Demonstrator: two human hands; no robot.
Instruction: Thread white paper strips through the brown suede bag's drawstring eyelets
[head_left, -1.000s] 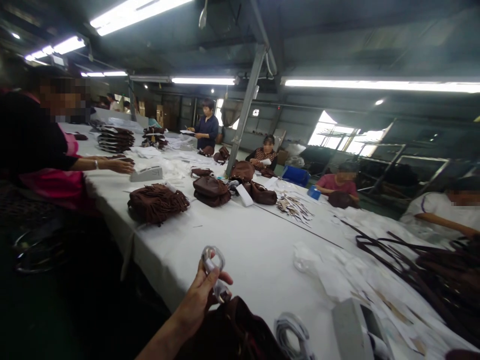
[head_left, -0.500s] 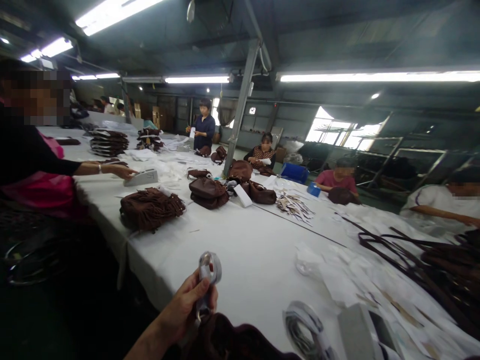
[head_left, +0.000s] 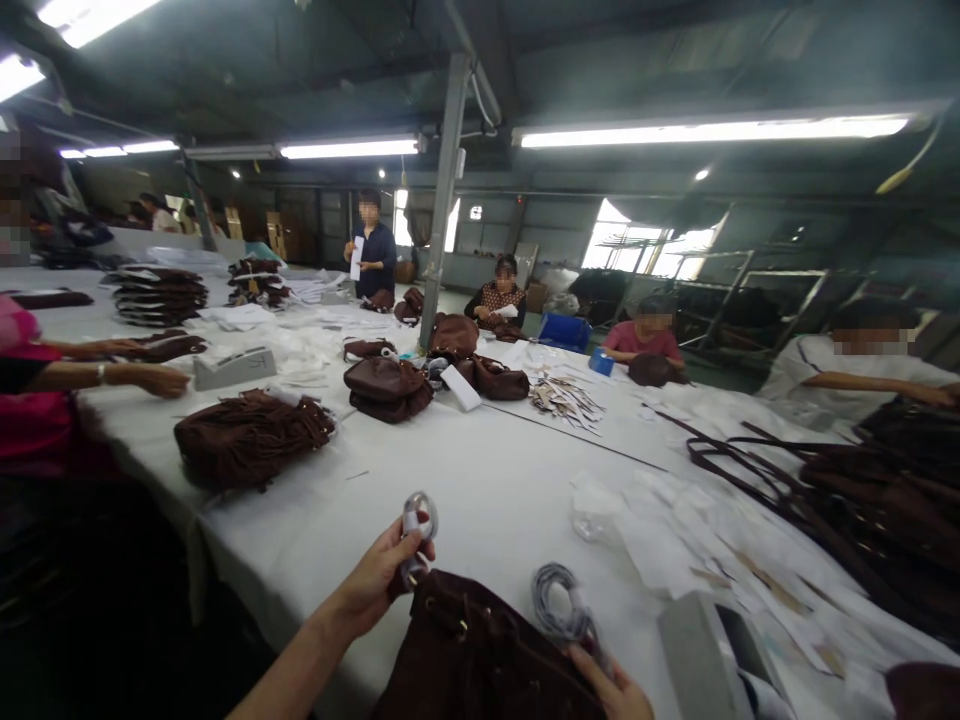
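Pinching left hand: wrapped coil
Right hand: finger grip unclear
Brown bag: may sag — loosened pinch

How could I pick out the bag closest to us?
Follow the long white table to the picture's bottom. There, between the camera wearer's left hand and right hand, is a dark brown bag. Unlike its neighbours, it has a held coil on its left, a second coil on its right.
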